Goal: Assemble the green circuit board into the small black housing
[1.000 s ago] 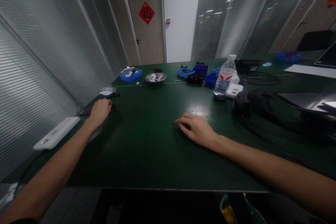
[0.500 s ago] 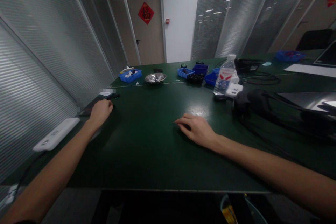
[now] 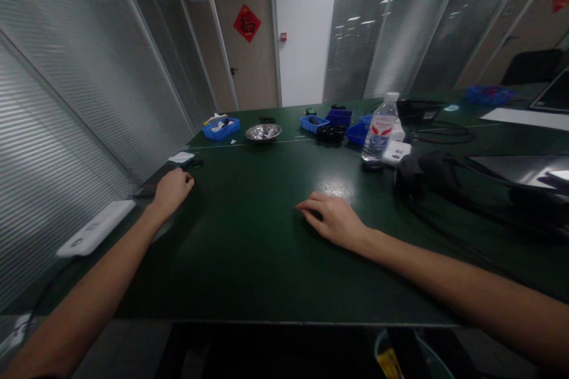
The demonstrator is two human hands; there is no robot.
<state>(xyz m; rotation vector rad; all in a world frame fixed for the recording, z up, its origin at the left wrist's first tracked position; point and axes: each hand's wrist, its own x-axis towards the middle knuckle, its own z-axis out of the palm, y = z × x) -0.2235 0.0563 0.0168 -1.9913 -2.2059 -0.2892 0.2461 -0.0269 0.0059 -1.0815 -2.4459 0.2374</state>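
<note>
At the left side of the dark green table [image 3: 249,260], my left hand [image 3: 172,190] is closed, its fingers curled inward. Whatever may be inside those fingers is hidden from me. Just beyond it lie a small black item [image 3: 195,163] and a white paper [image 3: 181,157]. My right hand [image 3: 333,217] rests on the tabletop right of the middle. Its fingertips and thumb come together in a loose pinch with a gap behind, and I see nothing in them.
A long white device [image 3: 96,228] lies at the left edge. Farther back are a blue basket [image 3: 221,128], a metal bowl [image 3: 264,133] and several blue bins [image 3: 340,116]. To the right stand a water bottle [image 3: 381,130], a white gadget [image 3: 397,153] and black cabled equipment [image 3: 438,172].
My left hand has shifted very slightly, its fingertips moving a little to the right. My right hand keeps its place and shape.
</note>
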